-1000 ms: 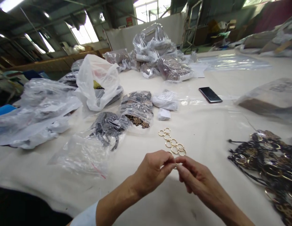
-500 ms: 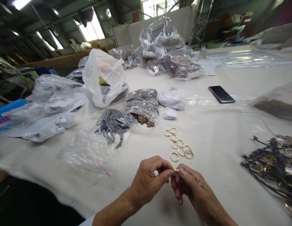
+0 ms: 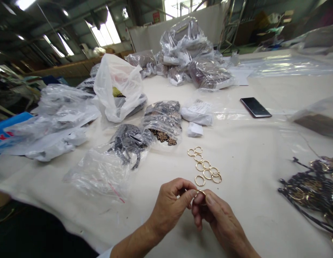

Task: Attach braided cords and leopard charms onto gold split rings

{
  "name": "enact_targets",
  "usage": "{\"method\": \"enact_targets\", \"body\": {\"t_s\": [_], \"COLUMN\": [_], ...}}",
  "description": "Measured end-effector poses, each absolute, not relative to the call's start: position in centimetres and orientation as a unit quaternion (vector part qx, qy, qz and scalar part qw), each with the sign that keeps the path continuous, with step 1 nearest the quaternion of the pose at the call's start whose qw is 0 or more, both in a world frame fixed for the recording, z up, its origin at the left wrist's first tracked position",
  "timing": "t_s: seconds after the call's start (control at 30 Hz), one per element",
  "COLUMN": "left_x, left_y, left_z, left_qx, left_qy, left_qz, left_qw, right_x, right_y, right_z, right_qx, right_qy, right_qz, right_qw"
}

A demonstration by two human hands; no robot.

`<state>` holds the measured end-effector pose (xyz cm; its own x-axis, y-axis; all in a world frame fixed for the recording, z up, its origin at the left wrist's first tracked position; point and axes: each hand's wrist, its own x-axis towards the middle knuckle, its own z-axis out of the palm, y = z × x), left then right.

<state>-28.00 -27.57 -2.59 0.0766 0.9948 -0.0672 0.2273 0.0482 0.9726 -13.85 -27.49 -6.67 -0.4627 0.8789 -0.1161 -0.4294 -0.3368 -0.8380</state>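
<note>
Between my two hands is a gold metal ring (image 3: 200, 191), partly hidden by the fingers. My left hand (image 3: 171, 202) pinches it from the left with thumb and forefinger. My right hand (image 3: 218, 213) grips its other side, thumb on top and the other fingers curled beneath. Just beyond my fingertips, several loose gold rings (image 3: 200, 180) lie flat on the pale tabletop, some overlapping. Farther off to the left sits a clear bag of leopard-print pieces (image 3: 163, 122), and beside it a bag of black cords (image 3: 128, 143).
At the right edge lies a heap of black cords with gold rings (image 3: 311, 190). A phone (image 3: 255, 107) rests farther back. White paper scraps (image 3: 194, 129), an open white plastic bag (image 3: 116, 86) and plastic-wrapped bundles (image 3: 188, 46) stand toward the back. Crumpled plastic (image 3: 64, 111) covers the left side.
The ring between my hands has turned, so more of its curve shows. My right hand has shifted slightly, and the view has moved a little.
</note>
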Motion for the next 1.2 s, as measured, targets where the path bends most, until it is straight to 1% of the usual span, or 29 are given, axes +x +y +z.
{"method": "enact_targets", "body": {"t_s": [0.03, 0.17, 0.2, 0.23, 0.27, 0.33, 0.43, 0.53, 0.6, 0.67, 0.7, 0.73, 0.77, 0.83, 0.9, 0.97, 1.07, 1.2], "left_x": [-27.9, -27.7, -27.7, -27.7, -27.8, -28.0, -28.2, -27.9, -27.6, -27.6, -27.7, -27.9, -28.1, -28.6, -29.0, -29.2, -29.6, -30.1], "left_y": [-27.7, -27.6, -27.5, -27.4, -27.3, -27.2, -27.5, -28.0, -28.2, -28.3, -28.4, -28.4, -28.4, -28.5, -28.7, -28.9, -29.1, -29.2], "left_z": [-2.7, -3.2, -3.3, -3.4, -3.5, -3.5, -3.1, -2.6, -2.3, -2.1, -2.1, -2.2, -2.3, -2.6, -3.0, -3.3, -3.6, -4.0], "left_qx": [0.598, 0.758, 0.771, 0.776, 0.777, 0.777, 0.76, 0.737, 0.709, 0.671, 0.655, 0.645, 0.645, 0.668, 0.694, 0.704, 0.706, 0.713], "left_qy": [0.544, 0.487, 0.478, 0.474, 0.47, 0.463, 0.461, 0.461, 0.469, 0.494, 0.508, 0.52, 0.524, 0.507, 0.483, 0.48, 0.492, 0.502], "left_qz": [0.415, 0.424, 0.419, 0.417, 0.418, 0.424, 0.43, 0.435, 0.45, 0.465, 0.469, 0.471, 0.47, 0.459, 0.439, 0.421, 0.404, 0.398], "left_qw": [0.417, 0.089, 0.035, 0.005, 0.003, 0.051, 0.161, 0.235, 0.274, 0.3, 0.304, 0.302, 0.298, 0.294, 0.303, 0.313, 0.312, 0.285], "right_x": [-13.9, -14.1, -14.2, -14.2, -14.3, -14.3, -14.2, -14.0, -13.8, -13.5, -13.3, -13.2, -13.0, -12.8, -12.7, -12.8, -13.0, -13.3], "right_y": [-27.5, -27.8, -27.9, -28.0, -28.2, -28.4, -28.8, -29.3, -29.7, -30.2, -30.3, -30.3, -30.2, -29.6, -28.7, -27.9, -27.5, -27.8], "right_z": [-6.9, -7.7, -7.9, -8.0, -8.0, -7.9, -7.4, -7.4, -7.8, -8.3, -8.4, -8.5, -8.5, -8.2, -7.6, -7.2, -7.0, -7.2], "right_qx": [-0.301, -0.338, -0.326, -0.313, -0.301, -0.308, -0.379, -0.407, -0.396, -0.396, -0.402, -0.411, -0.422, -0.429, -0.405, -0.377, -0.356, -0.338], "right_qy": [-0.388, -0.356, -0.347, -0.345, -0.354, -0.397, -0.479, -0.54, -0.601, -0.658, -0.665, -0.656, -0.634, -0.582, -0.555, -0.546, -0.517, -0.473], "right_qz": [0.755, 0.745, 0.756, 0.764, 0.765, 0.733, 0.63, 0.546, 0.458, 0.345, 0.305, 0.292, 0.309, 0.409, 0.536, 0.623, 0.699, 0.753], "right_qw": [0.435, 0.452, 0.45, 0.447, 0.446, 0.458, 0.479, 0.495, 0.521, 0.54, 0.551, 0.562, 0.57, 0.556, 0.491, 0.415, 0.343, 0.309]}}
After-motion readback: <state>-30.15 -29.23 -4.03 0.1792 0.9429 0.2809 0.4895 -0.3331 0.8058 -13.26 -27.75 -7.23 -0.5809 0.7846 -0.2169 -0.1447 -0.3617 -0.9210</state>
